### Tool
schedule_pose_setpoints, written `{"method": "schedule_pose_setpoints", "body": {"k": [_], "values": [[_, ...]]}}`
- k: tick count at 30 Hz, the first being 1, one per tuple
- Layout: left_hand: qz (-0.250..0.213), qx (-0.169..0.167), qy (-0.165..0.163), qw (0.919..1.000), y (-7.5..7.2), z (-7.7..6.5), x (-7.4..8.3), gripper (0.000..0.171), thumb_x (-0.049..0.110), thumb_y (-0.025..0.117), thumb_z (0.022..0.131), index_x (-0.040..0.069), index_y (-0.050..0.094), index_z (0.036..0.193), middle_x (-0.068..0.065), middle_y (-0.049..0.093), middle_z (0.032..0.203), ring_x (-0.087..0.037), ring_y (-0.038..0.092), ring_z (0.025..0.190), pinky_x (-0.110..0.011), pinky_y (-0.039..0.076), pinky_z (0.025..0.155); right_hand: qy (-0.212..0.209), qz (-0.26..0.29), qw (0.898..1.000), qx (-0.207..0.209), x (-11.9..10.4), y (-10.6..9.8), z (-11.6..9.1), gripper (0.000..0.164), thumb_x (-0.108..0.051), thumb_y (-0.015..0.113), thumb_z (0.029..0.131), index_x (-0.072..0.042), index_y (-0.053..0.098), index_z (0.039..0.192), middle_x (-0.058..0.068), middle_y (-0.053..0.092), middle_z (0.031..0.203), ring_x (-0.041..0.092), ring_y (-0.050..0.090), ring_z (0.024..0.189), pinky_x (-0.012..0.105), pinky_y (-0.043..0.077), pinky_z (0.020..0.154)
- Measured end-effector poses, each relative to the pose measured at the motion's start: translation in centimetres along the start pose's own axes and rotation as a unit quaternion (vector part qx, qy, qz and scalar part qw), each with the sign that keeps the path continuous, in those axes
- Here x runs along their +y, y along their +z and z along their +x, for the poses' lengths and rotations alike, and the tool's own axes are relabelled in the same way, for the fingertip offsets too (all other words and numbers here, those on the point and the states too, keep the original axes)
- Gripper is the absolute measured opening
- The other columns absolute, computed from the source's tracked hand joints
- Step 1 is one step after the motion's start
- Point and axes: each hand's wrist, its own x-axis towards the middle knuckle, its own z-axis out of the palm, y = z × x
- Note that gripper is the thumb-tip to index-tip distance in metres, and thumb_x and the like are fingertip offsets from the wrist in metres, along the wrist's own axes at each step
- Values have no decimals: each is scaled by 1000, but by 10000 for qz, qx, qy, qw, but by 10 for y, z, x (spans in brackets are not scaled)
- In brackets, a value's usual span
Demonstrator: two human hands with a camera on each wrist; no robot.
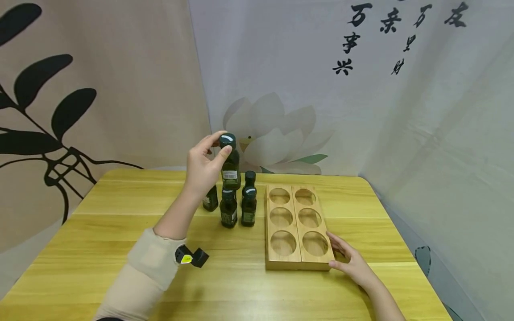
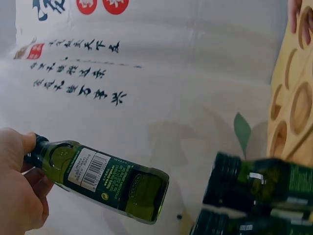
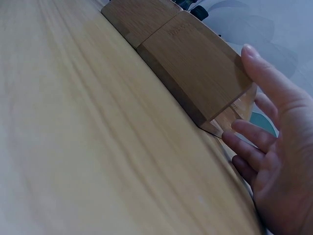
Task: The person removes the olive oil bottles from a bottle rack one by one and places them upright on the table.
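Pinched at its dark cap by my left hand (image 1: 204, 168), a small green glass bottle (image 1: 230, 167) is raised over the other bottles. Its barcode label (image 2: 89, 169) shows in the left wrist view, where the bottle leans on its side. Beneath it, several similar dark green bottles (image 1: 229, 211) stand upright in a cluster. To their right lies a wooden rack (image 1: 298, 236) with two columns of three round holes. My right hand (image 1: 353, 265) rests loosely at the rack's near right corner, the thumb (image 3: 266, 68) at the edge and the fingers relaxed beside the open side.
The rack and bottles stand on a yellow wood-grain table (image 1: 225, 281). Behind it hangs a pale cloth (image 1: 289, 80) printed with characters, leaves and a flower. A small black device (image 1: 192, 256) is strapped on the left sleeve.
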Motion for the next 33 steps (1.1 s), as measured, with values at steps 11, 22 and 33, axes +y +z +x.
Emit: {"method": "schedule_pose_setpoints", "body": {"k": [11,22,33], "values": [[199,152,-92,9996,-31,-5,-9,32,3,68,88,-2,64,120,-14,67,109,-19,56,97,-33,36,81,16,-39,10000,20,-1,0,-1,73,-1,68,87,-14,34,150,14,39,147,7,45,123,28,34,99],[396,164,-311,9986,-51,-17,-24,33,4,67,90,-4,63,121,-16,65,111,-9,53,96,-28,35,80,-13,48,10000,11,2,0,0,73,-1,68,87,-14,34,150,16,37,147,4,43,122,67,27,97],[627,-36,-648,9959,-55,-42,-48,35,5,67,90,-2,62,124,-17,65,109,-16,53,96,-27,36,80,-27,58,10000,1,2,-1,0,73,-1,68,87,-14,33,150,16,37,147,6,44,122,67,27,97]]}}
